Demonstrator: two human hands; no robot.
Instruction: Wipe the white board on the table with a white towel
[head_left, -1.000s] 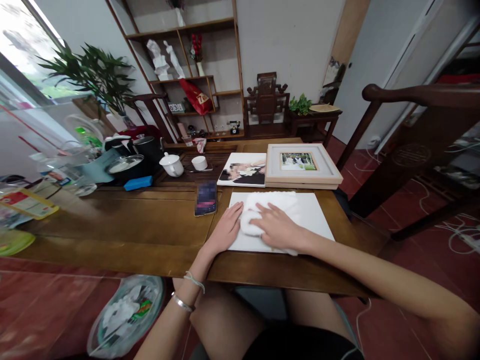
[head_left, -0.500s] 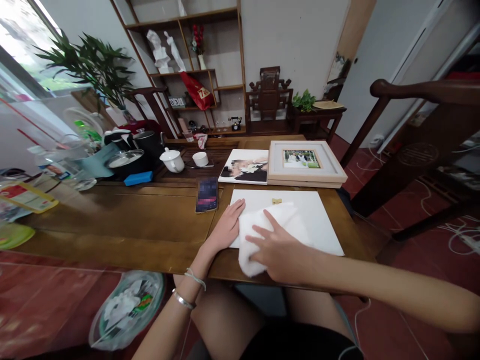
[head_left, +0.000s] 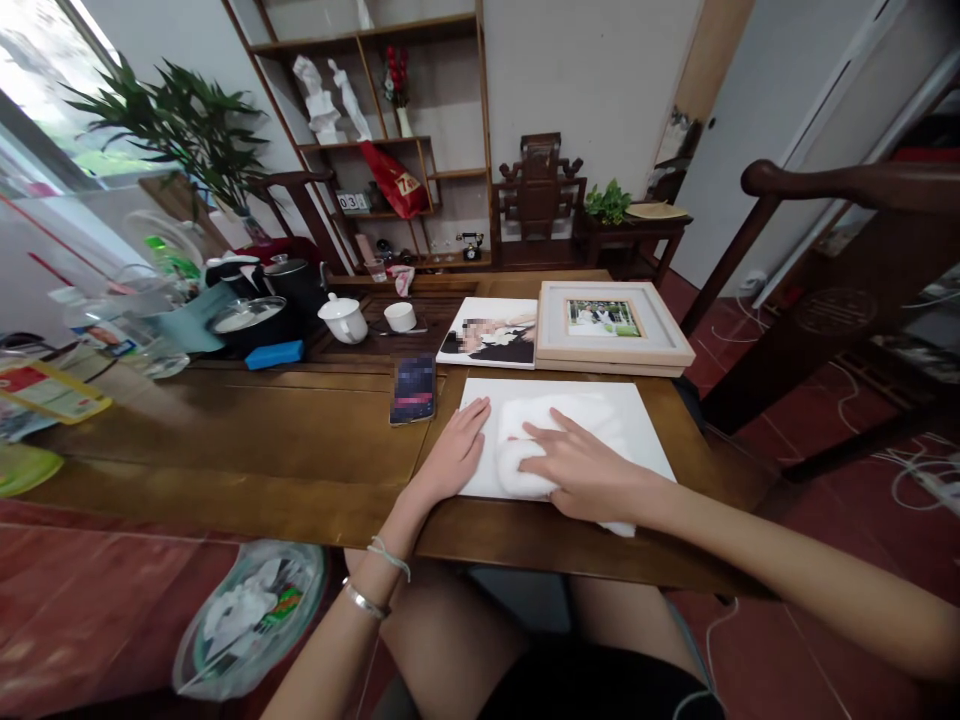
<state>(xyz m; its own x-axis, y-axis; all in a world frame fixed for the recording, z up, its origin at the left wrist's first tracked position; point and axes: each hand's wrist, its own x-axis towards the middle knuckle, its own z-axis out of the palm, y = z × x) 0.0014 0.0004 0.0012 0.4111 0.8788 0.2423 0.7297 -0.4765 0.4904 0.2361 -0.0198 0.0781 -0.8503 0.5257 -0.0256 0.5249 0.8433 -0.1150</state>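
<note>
A flat white board point(head_left: 645, 440) lies on the wooden table in front of me. My left hand point(head_left: 454, 452) rests on its left edge with the fingers stretched out flat. On the board's middle is a folded white cloth point(head_left: 517, 470), with my right hand point(head_left: 576, 462) pressing and gripping it, index finger extended and the other fingers bent over the fabric. A corner of the cloth hangs past the board's near edge. The cloth and my hand hide the board's centre. Left of the board, a phone point(head_left: 412, 390) lies apart from both hands.
Beyond the board are a photo print point(head_left: 487, 335) and a stacked picture frame point(head_left: 615, 325). A white teapot point(head_left: 343, 318), cup point(head_left: 400, 317), blue sponge point(head_left: 274, 354) and black pot point(head_left: 251, 325) stand at the back left. A waste bin point(head_left: 251, 620) sits below; a chair point(head_left: 810, 250) is at right.
My right hand has slid the cloth to the right and slightly away across the board. The small gold-coloured piece on the board is now covered. My left hand stays in place.
</note>
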